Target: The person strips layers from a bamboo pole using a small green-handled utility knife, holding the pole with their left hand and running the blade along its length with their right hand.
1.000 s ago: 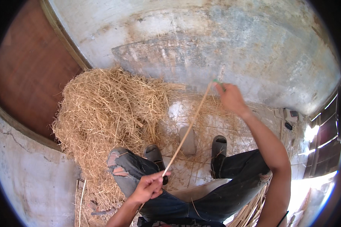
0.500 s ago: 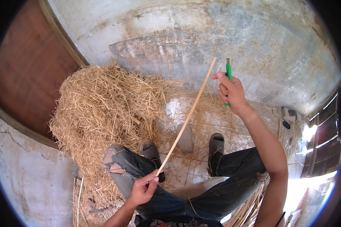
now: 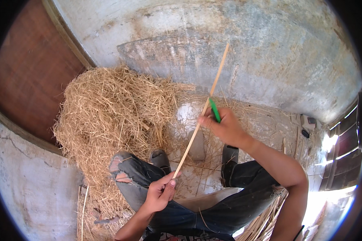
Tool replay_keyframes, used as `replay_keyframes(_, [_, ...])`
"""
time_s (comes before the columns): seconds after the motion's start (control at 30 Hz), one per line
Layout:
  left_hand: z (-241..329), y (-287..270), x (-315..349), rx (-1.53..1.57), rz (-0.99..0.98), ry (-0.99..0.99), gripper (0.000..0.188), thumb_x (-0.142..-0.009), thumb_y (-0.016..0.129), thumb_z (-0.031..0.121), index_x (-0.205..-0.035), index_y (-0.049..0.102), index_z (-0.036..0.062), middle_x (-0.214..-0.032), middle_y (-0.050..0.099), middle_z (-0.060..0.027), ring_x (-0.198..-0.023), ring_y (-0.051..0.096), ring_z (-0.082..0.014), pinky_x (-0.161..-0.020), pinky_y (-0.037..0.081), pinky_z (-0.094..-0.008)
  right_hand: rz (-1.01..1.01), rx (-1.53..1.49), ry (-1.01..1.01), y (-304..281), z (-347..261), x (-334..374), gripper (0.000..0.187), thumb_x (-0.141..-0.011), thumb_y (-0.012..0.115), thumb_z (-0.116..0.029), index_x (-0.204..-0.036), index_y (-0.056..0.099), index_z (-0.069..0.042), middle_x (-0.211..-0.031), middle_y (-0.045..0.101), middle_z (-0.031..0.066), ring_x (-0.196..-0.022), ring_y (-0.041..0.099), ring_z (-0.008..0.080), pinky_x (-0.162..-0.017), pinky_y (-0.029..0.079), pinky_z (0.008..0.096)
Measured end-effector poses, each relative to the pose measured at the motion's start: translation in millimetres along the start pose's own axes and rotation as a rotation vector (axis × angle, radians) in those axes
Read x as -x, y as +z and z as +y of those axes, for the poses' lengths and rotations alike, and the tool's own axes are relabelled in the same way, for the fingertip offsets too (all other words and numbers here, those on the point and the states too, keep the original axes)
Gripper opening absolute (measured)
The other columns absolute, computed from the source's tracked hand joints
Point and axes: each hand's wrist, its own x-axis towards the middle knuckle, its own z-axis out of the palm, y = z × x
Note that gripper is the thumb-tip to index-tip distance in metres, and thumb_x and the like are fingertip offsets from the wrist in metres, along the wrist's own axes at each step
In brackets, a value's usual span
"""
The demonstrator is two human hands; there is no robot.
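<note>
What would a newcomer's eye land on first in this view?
Probably the big straw heap, which fills the floor at left, beside the person's legs. Next comes the long pale strip, slanting up through the middle of the view from the left hand, and the bright green tool in the right hand, beside the strip.

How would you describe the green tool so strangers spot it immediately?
Start at the big straw heap against the wall, then go right to the person's right hand. The slim tool gripped in it is bright green, unlike the longer pale strip beside it.
</note>
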Motion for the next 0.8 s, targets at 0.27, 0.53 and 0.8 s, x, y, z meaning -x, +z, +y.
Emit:
replay_keyframes(0.27, [10.6,6.6,-24.0,0.281,0.012,-0.103,0.04,-0.111,0.044,0.02,-0.146,0.048,0.0003,-0.058,0.032,0.0056,-0.046,0.03,-0.0045,-0.044,0.028,-0.0239,-0.199,0.149,-0.123,29.9,-19.2,24.9,0.04,-0.095,0.07,-0.042,-0.091,0.071,-0.003,-0.059,0.057,0.0082,-0.055,0.055,0.0161,-0.055,0.043,0.0363])
replay_keyframes(0.53, [10.5,8.7,-28.2,0.278,0.076,-0.088,0.041,-0.111,0.044,0.021,-0.146,0.048,-0.0001,-0.056,0.032,0.0058,-0.043,0.027,-0.0041,-0.043,0.026,-0.0238,-0.194,0.673,-0.265,36.2,-18.8,34.4,0.055,-0.1,0.056,-0.052,-0.078,0.066,-0.003,-0.054,0.058,0.018,-0.051,0.06,0.0388,-0.05,0.046,0.0479])
replay_keyframes(0.8, [9.5,-0.2,-6.0,0.184,0.039,-0.168,0.04,-0.111,0.043,0.018,-0.147,0.049,0.0015,-0.057,0.037,0.0046,-0.045,0.032,-0.0044,-0.043,0.028,-0.0239,0.039,0.774,-0.167,-2.9,10.6,-8.2,0.061,-0.102,0.049,-0.057,-0.08,0.067,-0.003,-0.057,0.059,0.0184,-0.052,0.06,0.0369,-0.052,0.046,0.0488])
